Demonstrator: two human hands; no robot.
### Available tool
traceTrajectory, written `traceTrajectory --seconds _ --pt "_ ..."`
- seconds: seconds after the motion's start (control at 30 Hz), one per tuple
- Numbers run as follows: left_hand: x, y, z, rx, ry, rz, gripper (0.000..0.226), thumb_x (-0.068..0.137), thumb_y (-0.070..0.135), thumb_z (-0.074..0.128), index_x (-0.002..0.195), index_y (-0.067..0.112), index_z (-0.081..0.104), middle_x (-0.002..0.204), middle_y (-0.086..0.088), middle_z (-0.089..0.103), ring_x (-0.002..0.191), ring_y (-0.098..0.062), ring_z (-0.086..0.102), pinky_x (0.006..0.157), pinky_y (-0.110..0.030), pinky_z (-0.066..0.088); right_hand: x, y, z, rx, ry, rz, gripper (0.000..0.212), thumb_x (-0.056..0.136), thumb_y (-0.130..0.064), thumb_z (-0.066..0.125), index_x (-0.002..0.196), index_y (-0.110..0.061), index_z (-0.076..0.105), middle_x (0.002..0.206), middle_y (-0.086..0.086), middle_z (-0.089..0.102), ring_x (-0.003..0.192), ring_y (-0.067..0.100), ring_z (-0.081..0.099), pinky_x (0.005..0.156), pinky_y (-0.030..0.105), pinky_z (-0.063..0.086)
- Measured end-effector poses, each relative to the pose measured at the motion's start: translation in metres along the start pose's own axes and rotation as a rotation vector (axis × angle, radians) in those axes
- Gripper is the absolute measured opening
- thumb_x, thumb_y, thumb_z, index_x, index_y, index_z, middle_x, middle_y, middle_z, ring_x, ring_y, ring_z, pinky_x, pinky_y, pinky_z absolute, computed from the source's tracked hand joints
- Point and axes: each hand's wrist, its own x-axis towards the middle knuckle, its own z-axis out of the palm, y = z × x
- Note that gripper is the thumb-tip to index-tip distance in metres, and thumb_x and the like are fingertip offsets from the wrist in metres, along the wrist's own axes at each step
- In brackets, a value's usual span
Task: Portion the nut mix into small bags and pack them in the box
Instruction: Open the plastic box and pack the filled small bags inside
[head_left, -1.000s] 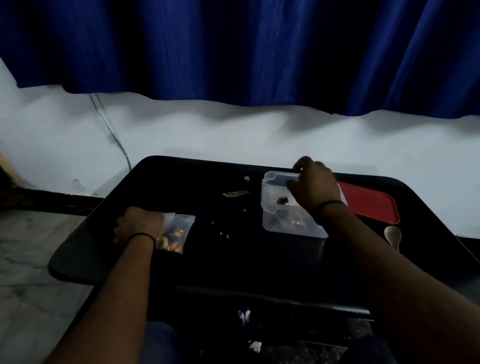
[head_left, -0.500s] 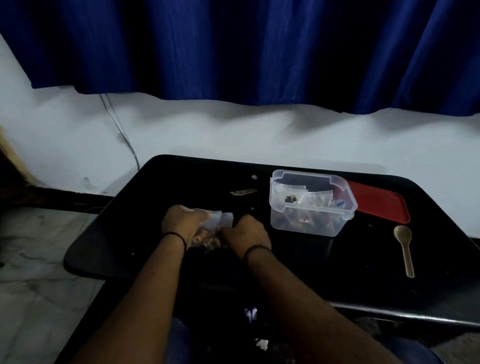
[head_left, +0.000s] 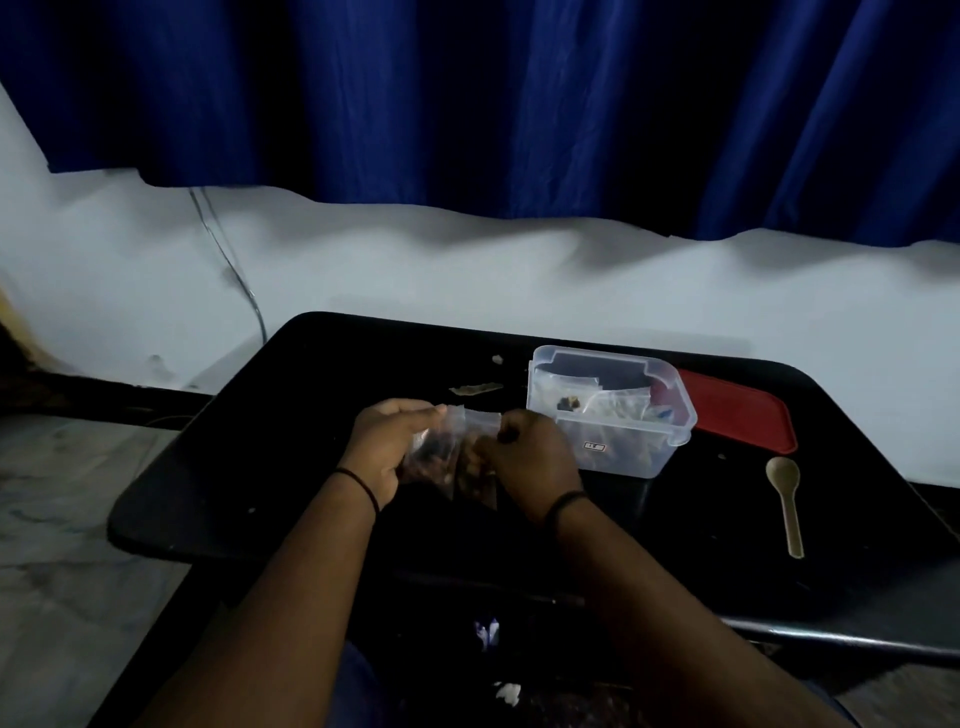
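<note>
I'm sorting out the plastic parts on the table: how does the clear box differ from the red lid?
The clear box is see-through and deep, while the red lid is opaque and flat. The clear box stands open, with small bags and a few nuts inside; the red lid holds nothing and lies on the black table behind the box's right side. The clear box is nearer the hands. Both are rectangular with rounded corners.

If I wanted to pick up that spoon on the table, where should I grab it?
Probably by the handle. The spoon lies flat on the black table, bowl toward the red lid, thin handle pointing back at the person. Come from above on the near right side and take a pinch grip across the handle's middle; nothing lies around it there.
</note>
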Motion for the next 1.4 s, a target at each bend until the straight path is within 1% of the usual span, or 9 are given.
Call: traceTrajectory --seconds 0.13,0.43,0.6,0.7,0.87,0.97,1.1,1.3,1.4 --pt "-0.001 -0.002 0.011 -0.032 0.048 0.006 0.009 0.084 0.015 0.076 0.086 0.008 0.07 0.093 -0.014 0.071 0.091 -0.028 0.067 0.086 -0.04 0.053 -0.012 -0.014 -0.042 -0.035 0.203 -0.173 0.017 0.084 -0.013 0.061 0.07 -0.019 0.054 0.062 -0.005 0.059 0.059 0.007 0.056 0.057 0.024 0.039" --pt "-0.011 -0.001 0.024 -0.063 0.003 -0.006 0.008 0.09 0.009 0.069 0.095 0.005 0.065 0.086 -0.01 0.065 0.065 -0.021 0.064 0.039 -0.02 0.048 0.048 0.008 -0.151 0.366 0.317 0.032 0.016 0.09 0.003 0.052 0.085 -0.01 0.059 0.075 0.012 0.066 0.054 0.019 0.058 0.053 0.029 0.048" --pt "-0.003 -0.005 0.023 -0.071 -0.017 -0.007 0.005 0.091 0.008 0.067 0.096 0.005 0.065 0.092 -0.012 0.065 0.071 -0.022 0.064 0.041 -0.019 0.049 0.086 0.038 -0.153 -0.174 0.114 0.166 0.019 0.092 -0.006 0.053 0.075 -0.011 0.059 0.088 0.016 0.066 0.068 0.029 0.063 0.06 0.031 0.059" --pt "0.001 -0.007 0.019 -0.085 -0.017 -0.017 0.006 0.092 0.008 0.067 0.097 0.007 0.065 0.1 -0.016 0.065 0.071 -0.022 0.066 0.045 -0.02 0.051 0.088 0.037 -0.145 -0.553 0.182 0.029 0.012 0.086 -0.007 0.058 0.095 -0.001 0.062 0.095 0.02 0.068 0.089 0.039 0.065 0.077 0.039 0.055" --pt "0.007 -0.011 0.015 -0.066 -0.047 -0.035 0.004 0.093 0.009 0.065 0.094 0.012 0.066 0.109 -0.013 0.063 0.101 -0.034 0.062 0.06 -0.026 0.055 0.078 0.04 -0.13 -0.746 0.355 -0.297 0.019 0.083 -0.005 0.06 0.102 -0.01 0.064 0.1 0.017 0.064 0.095 0.037 0.058 0.067 0.033 0.041" --pt "0.005 -0.006 0.014 -0.093 -0.049 -0.057 0.004 0.093 0.009 0.064 0.095 0.012 0.066 0.106 -0.012 0.063 0.088 -0.03 0.064 0.047 -0.021 0.054 0.073 0.039 -0.122 -0.8 0.152 -0.327 0.027 0.099 -0.026 0.049 0.1 -0.012 0.071 0.105 0.014 0.071 0.098 0.035 0.064 0.077 0.035 0.047" --pt "-0.005 -0.001 0.017 -0.077 -0.076 -0.042 0.008 0.095 0.011 0.062 0.091 0.018 0.063 0.1 -0.004 0.064 0.072 -0.029 0.06 0.052 -0.029 0.056 0.073 0.044 -0.118 -1.053 -0.18 -0.3 0.045 0.107 -0.028 0.023 0.135 -0.012 0.054 0.132 0.014 0.061 0.117 0.032 0.058 0.091 0.035 0.042" --pt "-0.015 0.015 0.027 -0.232 -0.057 0.011 0.003 0.09 0.011 0.067 0.089 0.013 0.069 0.08 -0.002 0.072 0.071 -0.019 0.068 0.057 -0.028 0.054 0.043 0.025 -0.118 -0.33 0.344 -0.334 0.032 0.099 -0.033 0.047 0.087 -0.011 0.066 0.084 0.009 0.072 0.081 0.032 0.066 0.071 0.04 0.05" --pt "-0.02 0.023 0.035 -0.33 -0.134 0.064 0.005 0.088 0.006 0.066 0.088 0.011 0.068 0.077 -0.003 0.072 0.07 -0.018 0.069 0.066 -0.029 0.055 0.01 0.002 -0.097 -0.08 0.154 -0.337 0.039 0.093 -0.051 0.055 0.082 -0.016 0.068 0.076 -0.001 0.071 0.073 0.017 0.067 0.071 0.04 0.055"
